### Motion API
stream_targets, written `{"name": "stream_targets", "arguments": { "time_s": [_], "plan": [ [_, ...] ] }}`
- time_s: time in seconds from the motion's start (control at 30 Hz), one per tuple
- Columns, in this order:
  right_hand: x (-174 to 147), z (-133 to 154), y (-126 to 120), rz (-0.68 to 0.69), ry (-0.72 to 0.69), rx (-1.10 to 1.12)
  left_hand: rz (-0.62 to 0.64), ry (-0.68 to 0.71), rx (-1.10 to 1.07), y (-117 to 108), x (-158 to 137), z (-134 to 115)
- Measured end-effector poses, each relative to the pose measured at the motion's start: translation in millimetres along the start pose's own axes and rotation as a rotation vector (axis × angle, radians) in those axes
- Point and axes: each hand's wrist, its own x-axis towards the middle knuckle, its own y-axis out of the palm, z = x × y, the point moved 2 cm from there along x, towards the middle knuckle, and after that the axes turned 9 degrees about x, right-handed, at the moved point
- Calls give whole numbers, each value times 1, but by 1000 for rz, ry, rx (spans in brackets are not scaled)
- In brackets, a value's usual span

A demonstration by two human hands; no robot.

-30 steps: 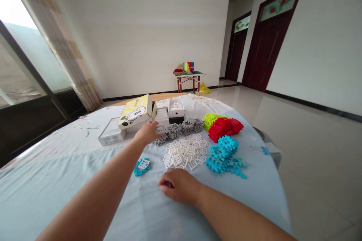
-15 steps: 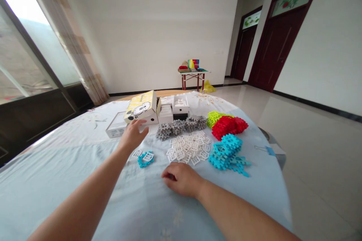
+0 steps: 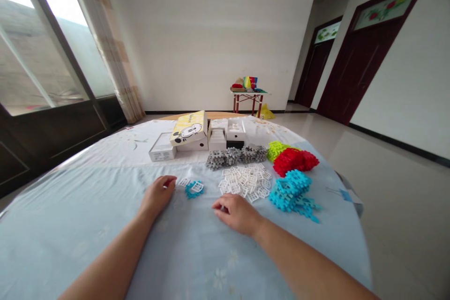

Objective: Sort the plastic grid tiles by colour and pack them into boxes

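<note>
My left hand (image 3: 158, 195) rests on the blue cloth with its fingers loosely curled and nothing visible in them. Just beyond its fingertips lie a small white window-shaped piece (image 3: 183, 182) and a blue ring of linked notched pieces (image 3: 190, 192). A second white window piece (image 3: 197, 187) lies over that ring. Also on the cloth, my right hand (image 3: 237, 213) has curled fingers with nothing visible in them. Its knuckles are close to the near edge of a pile of white window pieces (image 3: 246, 179). Blue notched pieces (image 3: 290, 190) are heaped to its right.
Red pieces (image 3: 295, 161), lime green pieces (image 3: 276, 149) and a row of grey pieces (image 3: 232, 156) lie farther back. Behind them stand a yellow and white box (image 3: 190, 130), a shallow white box (image 3: 161, 152) and small white boxes (image 3: 217, 140). The round table's edge curves at right.
My left hand has come back toward me from near the boxes, and its spread fingers have curled. My right hand stays by the white pile. The view has shifted slightly left.
</note>
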Motion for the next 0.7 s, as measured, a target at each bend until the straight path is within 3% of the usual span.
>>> {"name": "stream_targets", "arguments": {
  "time_s": [0.13, 0.3, 0.47, 0.57, 0.7],
  "plan": [
    [22, 12, 3, -29, -16, -140, -29, -30, -25, 2, -2, 0],
    [60, 23, 26, -30, -120, -272, -26, -73, -65, -2, -4, -3],
    [83, 19, 46, 3, -63, -406, -9, -101, -110, -4, -5, -2],
    [86, 17, 45, 6, -76, -405, -7, -96, -132, -3, -4, -1],
    [83, 25, 29, -162, -135, -269, -4, -90, -141, -1, -3, -1]
  ]
}}
